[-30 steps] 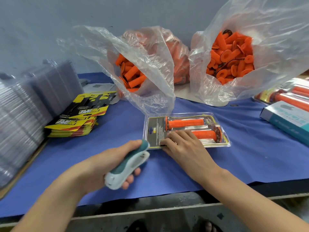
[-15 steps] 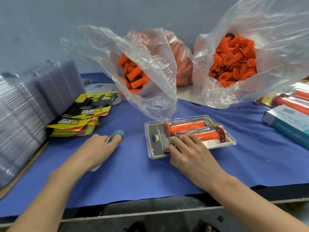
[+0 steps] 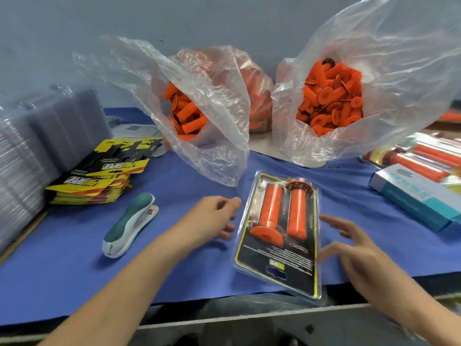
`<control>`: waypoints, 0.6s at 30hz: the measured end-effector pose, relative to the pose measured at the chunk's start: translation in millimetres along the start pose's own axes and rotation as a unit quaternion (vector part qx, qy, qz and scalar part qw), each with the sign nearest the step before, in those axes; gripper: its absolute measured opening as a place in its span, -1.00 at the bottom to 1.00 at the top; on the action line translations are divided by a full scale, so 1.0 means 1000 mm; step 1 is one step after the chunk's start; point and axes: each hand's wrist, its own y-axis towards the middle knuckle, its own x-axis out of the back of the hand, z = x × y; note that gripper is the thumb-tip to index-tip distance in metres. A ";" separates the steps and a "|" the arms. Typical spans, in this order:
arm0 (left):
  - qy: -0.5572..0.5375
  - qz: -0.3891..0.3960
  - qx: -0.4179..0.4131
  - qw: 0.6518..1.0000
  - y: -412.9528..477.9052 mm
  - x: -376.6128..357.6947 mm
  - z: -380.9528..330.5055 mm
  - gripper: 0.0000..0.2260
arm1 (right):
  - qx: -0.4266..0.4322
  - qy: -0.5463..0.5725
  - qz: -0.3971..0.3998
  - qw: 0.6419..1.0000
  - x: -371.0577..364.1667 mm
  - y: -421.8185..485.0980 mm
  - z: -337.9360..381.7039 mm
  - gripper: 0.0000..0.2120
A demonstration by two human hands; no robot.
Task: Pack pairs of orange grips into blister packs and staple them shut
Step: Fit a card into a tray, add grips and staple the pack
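Left hand (image 3: 212, 218): fingers loosely curled, holding nothing, tips just beside the pack's left edge. Right hand (image 3: 354, 248): fingers spread and holding nothing, at the pack's right edge. It was blurred, so contact could not be told.

Pack (image 3: 279, 260) lay between the two hands, long axis toward the person, near end past the bench (image 3: 74, 283) edge, possibly lifted. Two grips (image 3: 272, 211) sat side by side inside it.

Stapler (image 3: 129, 226) lay on the bench left of the left hand, untouched. Further out: cards (image 3: 99, 176) stacked at left, two open bags (image 3: 399, 71) of loose grips behind, finished packs (image 3: 424, 158) at right.

Judgement: filling done, sealing step in hand; staples too small to see. Next move probably calls for a steady hold on the pack. After that, either the stapler on an unsealed edge or, if sealed, transfer to the finished packs.
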 end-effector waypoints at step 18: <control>-0.230 0.017 0.110 0.967 -0.030 -0.004 0.007 -0.85 | -0.082 0.150 -0.049 0.984 -0.004 0.087 0.033 -0.77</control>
